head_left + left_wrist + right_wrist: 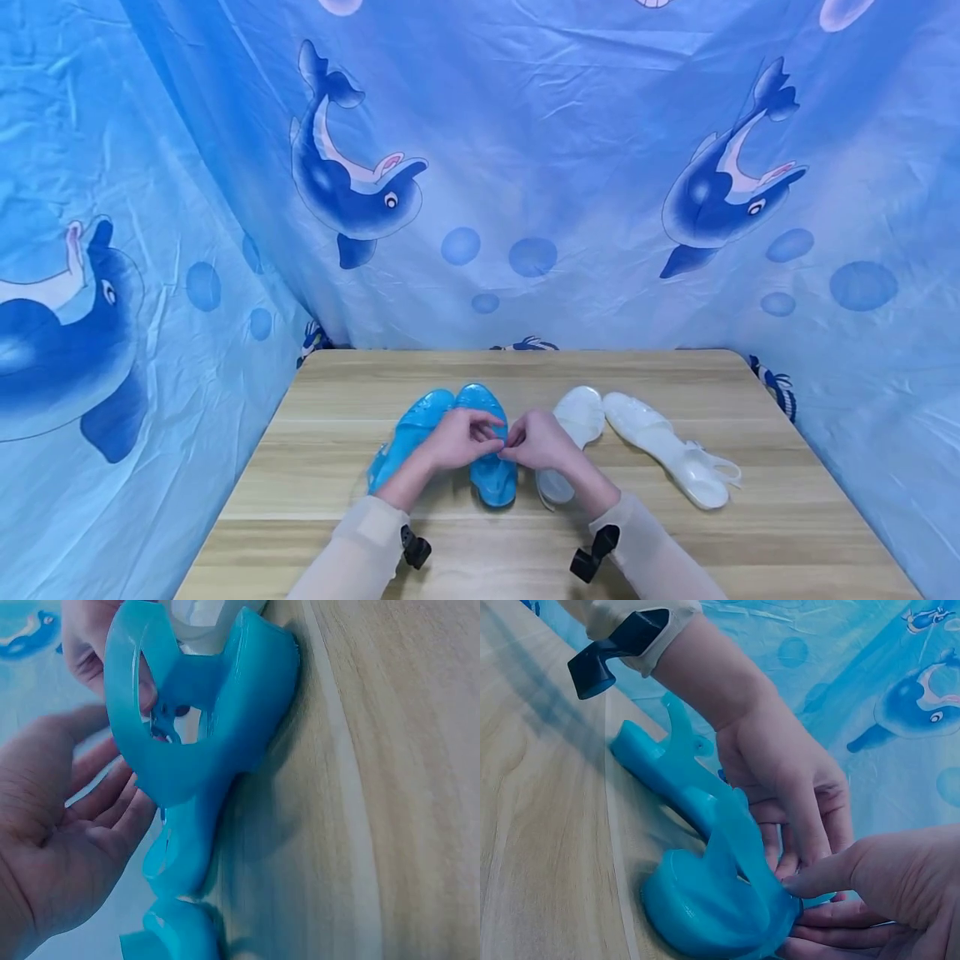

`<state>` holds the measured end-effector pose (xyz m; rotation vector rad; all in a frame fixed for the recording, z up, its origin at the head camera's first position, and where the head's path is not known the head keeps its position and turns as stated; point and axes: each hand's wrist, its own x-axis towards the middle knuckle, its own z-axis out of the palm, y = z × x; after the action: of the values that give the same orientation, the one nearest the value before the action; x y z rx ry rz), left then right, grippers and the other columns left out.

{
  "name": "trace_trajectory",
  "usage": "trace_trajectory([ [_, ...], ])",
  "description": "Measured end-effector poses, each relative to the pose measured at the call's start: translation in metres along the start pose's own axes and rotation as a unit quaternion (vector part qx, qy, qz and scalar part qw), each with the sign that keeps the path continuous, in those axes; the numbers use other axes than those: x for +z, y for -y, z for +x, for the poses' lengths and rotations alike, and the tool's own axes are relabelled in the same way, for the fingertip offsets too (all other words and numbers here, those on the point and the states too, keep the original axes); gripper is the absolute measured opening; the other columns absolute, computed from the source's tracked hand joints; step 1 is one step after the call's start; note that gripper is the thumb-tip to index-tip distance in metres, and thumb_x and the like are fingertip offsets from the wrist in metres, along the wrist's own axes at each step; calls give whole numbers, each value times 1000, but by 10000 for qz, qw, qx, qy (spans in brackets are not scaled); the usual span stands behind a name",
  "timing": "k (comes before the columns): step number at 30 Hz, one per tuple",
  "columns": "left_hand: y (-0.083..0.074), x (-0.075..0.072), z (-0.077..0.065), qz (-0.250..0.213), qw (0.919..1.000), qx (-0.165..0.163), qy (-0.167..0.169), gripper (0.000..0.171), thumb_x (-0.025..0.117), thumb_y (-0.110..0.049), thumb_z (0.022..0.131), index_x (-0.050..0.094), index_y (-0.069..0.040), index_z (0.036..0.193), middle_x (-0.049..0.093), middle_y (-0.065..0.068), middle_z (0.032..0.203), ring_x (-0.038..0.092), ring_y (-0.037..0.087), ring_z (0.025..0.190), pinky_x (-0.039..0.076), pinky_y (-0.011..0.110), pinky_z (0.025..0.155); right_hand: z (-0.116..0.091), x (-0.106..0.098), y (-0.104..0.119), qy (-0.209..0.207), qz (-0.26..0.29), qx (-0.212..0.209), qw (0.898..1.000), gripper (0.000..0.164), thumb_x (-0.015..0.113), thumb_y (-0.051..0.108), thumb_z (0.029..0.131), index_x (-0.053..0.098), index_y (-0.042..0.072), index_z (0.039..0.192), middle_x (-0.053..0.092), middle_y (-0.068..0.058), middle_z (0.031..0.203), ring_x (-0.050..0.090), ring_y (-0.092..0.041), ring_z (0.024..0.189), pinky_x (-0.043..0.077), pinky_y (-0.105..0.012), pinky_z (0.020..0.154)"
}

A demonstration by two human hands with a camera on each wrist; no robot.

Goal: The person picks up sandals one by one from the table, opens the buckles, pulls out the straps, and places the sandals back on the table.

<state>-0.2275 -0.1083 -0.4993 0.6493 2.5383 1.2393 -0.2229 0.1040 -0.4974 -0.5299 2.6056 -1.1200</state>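
Two blue jelly sandals lie side by side on the wooden table. Over the right one (493, 482), my left hand (456, 439) and right hand (538, 442) meet at its ankle strap (742, 840). The right thumb (821, 877) presses on the strap, with the other fingers beneath. My left thumb and forefinger pinch at the strap too, while the remaining left fingers (112, 795) lie loosely bent beside it. The fastening is mostly hidden by fingertips. Beside my left wrist lies the other blue sandal (411, 432), touching its mate near the toe.
To the right lie two white jelly sandals, one (581, 414) partly under my right forearm, the other (663, 446) angled outward with its strap raised. The wooden table (337, 533) ends at a blue dolphin-print curtain (540, 167) behind and at the sides.
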Motion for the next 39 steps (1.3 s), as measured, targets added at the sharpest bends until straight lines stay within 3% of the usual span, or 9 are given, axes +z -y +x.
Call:
trace_trajectory([
  [4,-1,0,2,225,9996,192,-16,21,72,-16,103,80,-2,116,81,5,103,73,12,91,60,25,79,-1,0,-2,-20,-47,-82,10000,12,87,24,89,83,14,83,75,6,72,63,-9,64,52,-25,58],
  [12,3,2,-1,-336,9990,-199,-208,23,68,-12,105,77,2,121,81,14,108,79,16,87,63,27,74,-4,2,-3,-82,-81,-20,9999,12,86,25,91,83,15,85,74,7,74,63,-10,67,53,-27,60],
  [15,1,3,2,203,9997,78,-81,24,67,-8,104,77,-3,125,80,11,116,75,14,91,60,24,73,-5,2,-3,-83,-30,-47,9999,11,85,23,91,83,13,87,74,5,75,63,-10,66,53,-27,60],
  [19,-3,-3,4,924,9936,613,193,24,72,-2,97,81,-5,119,81,10,115,73,12,88,59,21,72,-4,4,-3,-63,50,-91,9999,11,85,23,91,83,13,88,75,5,76,64,-9,66,54,-26,60],
  [26,0,-12,4,1099,9907,622,504,18,78,-17,98,83,-9,113,83,2,108,76,10,95,61,22,80,-5,8,-5,-211,-35,-97,9997,12,86,25,90,83,14,85,73,7,73,63,-8,63,53,-25,57],
  [33,13,-9,-6,598,9975,354,142,17,77,-17,100,84,-7,111,84,2,105,77,17,99,62,28,83,-8,12,-3,-189,69,-129,9997,10,85,24,92,83,15,87,73,7,75,63,-9,65,55,-25,59],
  [39,11,-4,-5,461,9984,322,-52,15,79,-17,98,84,-7,107,84,2,100,76,12,92,61,24,79,-9,13,-5,-339,-75,-268,9990,10,85,23,92,82,15,87,74,7,77,63,-7,67,55,-23,60],
])
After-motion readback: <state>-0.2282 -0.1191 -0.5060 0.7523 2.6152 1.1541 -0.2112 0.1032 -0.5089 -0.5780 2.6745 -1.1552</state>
